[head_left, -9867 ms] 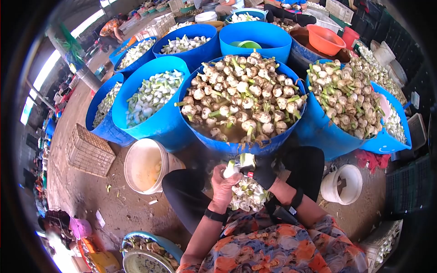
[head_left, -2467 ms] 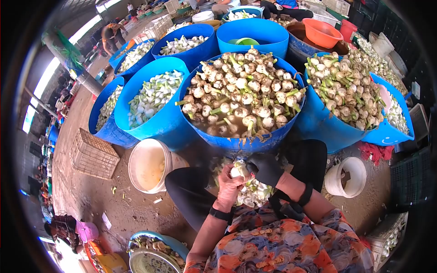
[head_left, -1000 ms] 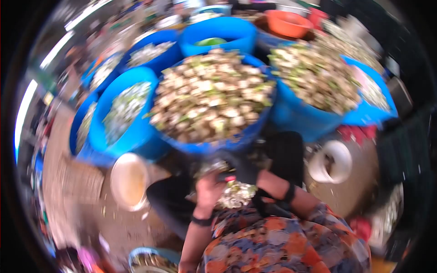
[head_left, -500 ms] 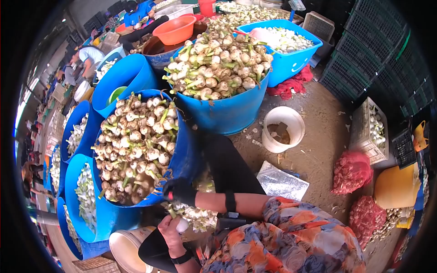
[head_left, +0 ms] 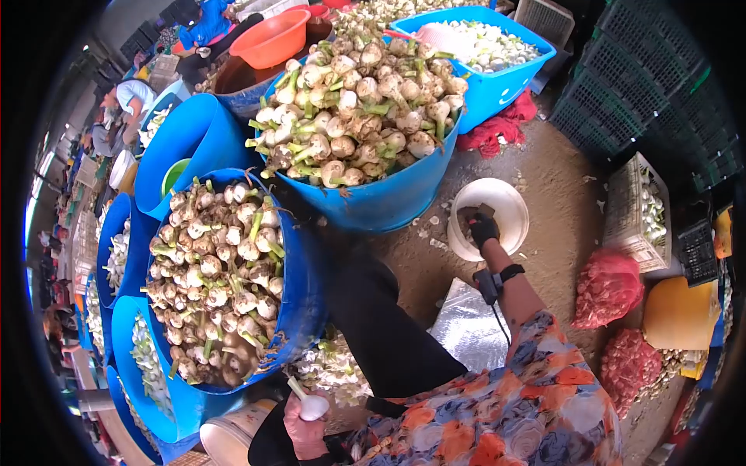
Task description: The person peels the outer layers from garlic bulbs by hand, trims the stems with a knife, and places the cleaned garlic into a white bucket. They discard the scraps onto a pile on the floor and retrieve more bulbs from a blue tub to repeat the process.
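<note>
My left hand (head_left: 303, 429) is closed around a garlic bulb (head_left: 313, 408) with a short stem, its skin white and clean. Over at the right, my right hand (head_left: 485, 228) in a black glove reaches into a white bucket (head_left: 514, 217). Its fingers look curled, and whatever they grip is hidden. Something flat and brown shows inside the bucket beside the glove. Left of my knee, unpeeled garlic bulbs (head_left: 225, 264) with dirty skins fill a blue tub (head_left: 299, 303). Peelings (head_left: 334, 369) lie below, between my legs.
A second blue tub (head_left: 373, 203) heaped with garlic stands ahead, with a light-blue bin (head_left: 497, 93) of white garlic behind it. More tubs line the left. Red net sacks (head_left: 608, 289), a crate (head_left: 636, 213) and stacked crates (head_left: 622, 70) are at right. Other people sit far left.
My right hand has swung away from near my left hand to the white bucket. My left hand still holds the garlic bulb, which now shows more fully. The view has shifted slightly.
</note>
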`<state>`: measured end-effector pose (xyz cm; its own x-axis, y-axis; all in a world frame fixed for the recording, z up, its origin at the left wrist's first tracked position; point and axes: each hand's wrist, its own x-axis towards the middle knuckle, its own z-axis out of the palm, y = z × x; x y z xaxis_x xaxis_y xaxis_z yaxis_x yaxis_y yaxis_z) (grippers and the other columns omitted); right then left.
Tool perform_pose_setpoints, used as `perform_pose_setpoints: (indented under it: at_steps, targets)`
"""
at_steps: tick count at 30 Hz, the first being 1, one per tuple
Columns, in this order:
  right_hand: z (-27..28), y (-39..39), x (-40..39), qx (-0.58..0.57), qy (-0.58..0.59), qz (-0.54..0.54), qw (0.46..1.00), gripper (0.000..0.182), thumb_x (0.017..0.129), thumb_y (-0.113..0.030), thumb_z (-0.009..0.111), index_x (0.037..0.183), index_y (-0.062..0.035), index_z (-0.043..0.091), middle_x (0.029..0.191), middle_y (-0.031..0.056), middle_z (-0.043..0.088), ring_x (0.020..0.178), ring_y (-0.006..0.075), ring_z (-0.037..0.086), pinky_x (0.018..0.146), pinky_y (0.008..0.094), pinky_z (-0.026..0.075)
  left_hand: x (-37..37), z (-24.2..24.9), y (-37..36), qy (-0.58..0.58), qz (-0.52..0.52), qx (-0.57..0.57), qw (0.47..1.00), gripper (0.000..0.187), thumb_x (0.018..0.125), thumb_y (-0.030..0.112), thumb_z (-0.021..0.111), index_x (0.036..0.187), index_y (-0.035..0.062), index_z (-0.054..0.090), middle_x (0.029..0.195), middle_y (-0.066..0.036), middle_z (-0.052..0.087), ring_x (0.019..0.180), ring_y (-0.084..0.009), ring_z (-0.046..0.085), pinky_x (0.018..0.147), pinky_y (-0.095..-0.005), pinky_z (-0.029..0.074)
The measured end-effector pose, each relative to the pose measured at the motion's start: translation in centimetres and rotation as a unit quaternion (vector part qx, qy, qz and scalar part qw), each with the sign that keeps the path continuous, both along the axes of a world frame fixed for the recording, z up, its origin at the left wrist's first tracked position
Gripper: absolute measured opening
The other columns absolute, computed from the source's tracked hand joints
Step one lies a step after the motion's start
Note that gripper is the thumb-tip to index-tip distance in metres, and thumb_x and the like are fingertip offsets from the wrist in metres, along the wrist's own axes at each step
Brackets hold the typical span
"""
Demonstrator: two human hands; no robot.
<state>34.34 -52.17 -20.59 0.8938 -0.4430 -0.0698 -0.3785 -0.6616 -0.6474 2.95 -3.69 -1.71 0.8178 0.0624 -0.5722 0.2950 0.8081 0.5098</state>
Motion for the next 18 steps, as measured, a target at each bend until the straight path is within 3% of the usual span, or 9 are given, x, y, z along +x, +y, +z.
perform_pose_setpoints:
  at_steps: [3, 4, 6, 8, 10, 13, 14, 16, 18]
  targets:
    - [-5.1, -2.6, 1.5, 0.007, 0.138, 0.084, 0.987, 0.031, 0.082, -0.035, 0.054, 0.101, -0.0126, 0.064, 0.093, 0.0123, 0.065, 0.082, 0.0206, 0.061, 0.073, 0.0352, 0.046, 2.4, 2.6, -2.1, -0.025, -0.011, 0.091, 0.995, 0.069, 0.064, 0.022, 0.067, 0.122, -0.0014, 0.037, 0.102, -0.018, 0.054, 0.079, -0.0264, 0.059, 0.054, -0.0322, 0.049]
    - [-6.8, -3.4, 2.1, -0.023, 0.200, 0.134, 0.970, 0.043, 0.083, -0.041, 0.045, 0.105, -0.0076, 0.060, 0.105, 0.0177, 0.060, 0.100, 0.0316, 0.057, 0.085, 0.0401, 0.043, 2.9, 2.9, -2.3, -0.026, -0.008, 0.089, 0.996, 0.067, 0.065, 0.022, 0.067, 0.121, -0.0012, 0.038, 0.102, -0.018, 0.055, 0.081, -0.0270, 0.059, 0.056, -0.0325, 0.047]
    - [-7.7, -4.2, 0.6, 0.028, 0.183, 0.116, 0.976, 0.042, 0.083, -0.040, 0.046, 0.102, -0.0056, 0.060, 0.098, 0.0182, 0.061, 0.092, 0.0310, 0.058, 0.080, 0.0399, 0.045, 3.4, 2.9, -2.1, -0.041, 0.008, 0.066, 0.997, 0.064, 0.069, 0.026, 0.066, 0.121, 0.0001, 0.040, 0.110, -0.019, 0.054, 0.092, -0.0314, 0.058, 0.064, -0.0384, 0.050]
    - [-3.9, -2.2, -1.9, 0.291, 0.112, -0.033, 0.950, 0.042, 0.084, -0.039, 0.046, 0.099, -0.0035, 0.061, 0.091, 0.0187, 0.062, 0.083, 0.0304, 0.059, 0.075, 0.0397, 0.046, 3.4, 2.3, -1.9, -0.070, 0.069, -0.028, 0.995, 0.051, 0.075, 0.027, 0.062, 0.118, 0.0049, 0.049, 0.117, -0.023, 0.051, 0.098, -0.0380, 0.056, 0.068, -0.0404, 0.051]
    - [4.8, 1.5, -4.4, 0.495, 0.042, -0.204, 0.843, 0.041, 0.084, -0.038, 0.046, 0.097, -0.0014, 0.061, 0.084, 0.0192, 0.063, 0.075, 0.0299, 0.061, 0.069, 0.0396, 0.048, 3.8, 2.6, -2.1, -0.045, 0.133, -0.108, 0.984, 0.041, 0.079, 0.026, 0.061, 0.113, 0.0048, 0.052, 0.111, -0.024, 0.054, 0.098, -0.0402, 0.056, 0.071, -0.0427, 0.055]
    - [-0.3, -6.6, -3.0, 0.023, 0.158, 0.082, 0.984, 0.039, 0.085, -0.033, 0.049, 0.104, 0.0003, 0.056, 0.072, 0.0159, 0.061, 0.059, 0.0268, 0.058, 0.054, 0.0369, 0.046, 3.9, 3.0, -2.2, -0.069, 0.144, -0.148, 0.976, 0.042, 0.080, 0.027, 0.062, 0.109, -0.0014, 0.053, 0.106, -0.024, 0.055, 0.097, -0.0387, 0.057, 0.071, -0.0406, 0.056]
    - [-0.7, -8.0, -3.1, -0.115, 0.176, 0.160, 0.964, 0.039, 0.085, -0.032, 0.050, 0.106, 0.0009, 0.054, 0.068, 0.0148, 0.061, 0.053, 0.0258, 0.057, 0.049, 0.0360, 0.046, 3.5, 2.9, -2.3, -0.077, 0.141, -0.105, 0.981, 0.044, 0.080, 0.028, 0.062, 0.108, -0.0043, 0.053, 0.104, -0.024, 0.056, 0.095, -0.0374, 0.058, 0.070, -0.0381, 0.056]
    - [3.7, -6.1, -5.8, -0.413, -0.074, 0.253, 0.872, 0.041, 0.086, -0.028, 0.049, 0.115, 0.0019, 0.047, 0.071, 0.0163, 0.061, 0.055, 0.0245, 0.057, 0.050, 0.0369, 0.046, 2.9, 2.9, -2.3, -0.089, 0.145, -0.065, 0.983, 0.046, 0.080, 0.029, 0.062, 0.106, -0.0073, 0.052, 0.102, -0.024, 0.056, 0.094, -0.0360, 0.059, 0.069, -0.0357, 0.057]
    - [8.4, -3.3, -6.5, -0.307, -0.175, 0.251, 0.901, 0.041, 0.087, -0.023, 0.048, 0.121, 0.0008, 0.043, 0.070, 0.0133, 0.060, 0.053, 0.0224, 0.056, 0.048, 0.0351, 0.045, 2.7, 3.2, -2.2, -0.110, 0.139, -0.107, 0.978, 0.047, 0.079, 0.030, 0.063, 0.105, -0.0083, 0.051, 0.100, -0.024, 0.057, 0.092, -0.0350, 0.059, 0.067, -0.0325, 0.057]
